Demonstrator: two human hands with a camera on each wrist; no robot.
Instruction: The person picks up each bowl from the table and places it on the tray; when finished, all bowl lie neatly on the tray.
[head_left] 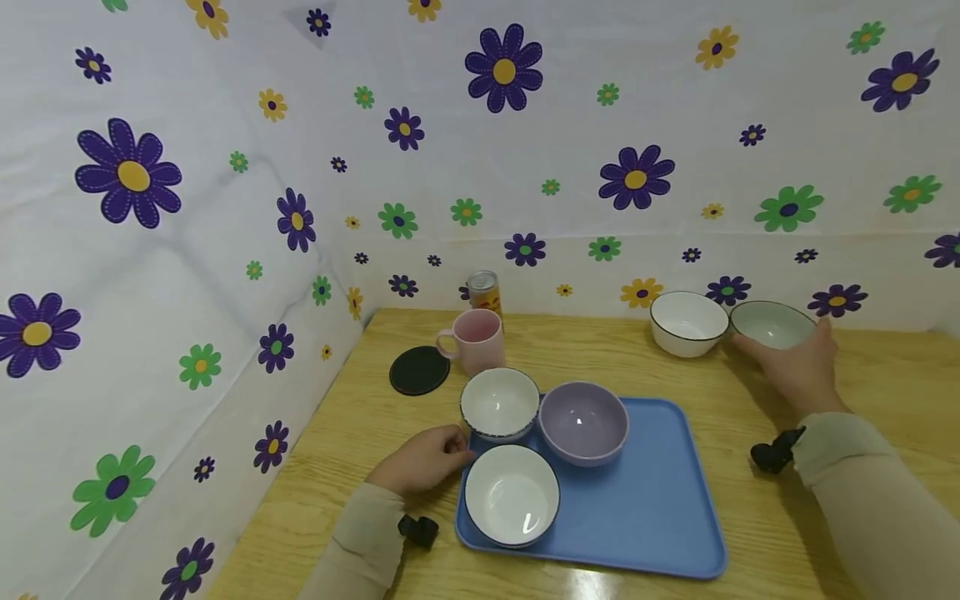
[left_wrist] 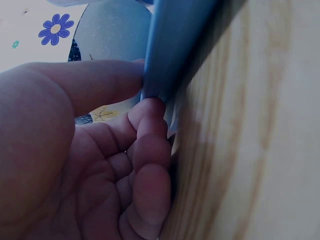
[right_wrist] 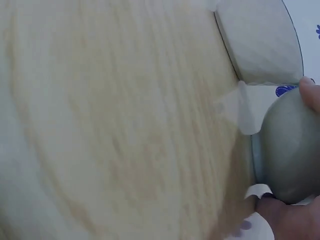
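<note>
My left hand [head_left: 423, 460] is at the left edge of a blue tray [head_left: 645, 508]. In the left wrist view the thumb and bent forefinger pinch the tray's rim [left_wrist: 172, 42], the other fingers curled beside the wood. On the tray's left part are a white bowl with a dark rim [head_left: 512, 496], another white bowl [head_left: 498, 404] behind it, and a lavender bowl [head_left: 583, 421]. At the back right, my right hand [head_left: 802, 371] grips a grey-green bowl [head_left: 772, 323], thumb and fingers spread around its sides; the right wrist view shows this bowl [right_wrist: 290, 150] between them.
A white bowl [head_left: 688, 321] stands just left of the grey-green one. Behind the tray are a pink mug [head_left: 483, 346], a can [head_left: 483, 285] and a black round coaster [head_left: 420, 371]. A flowered cloth [head_left: 450, 75] borders the wooden table [head_left: 330, 475] at the back and left.
</note>
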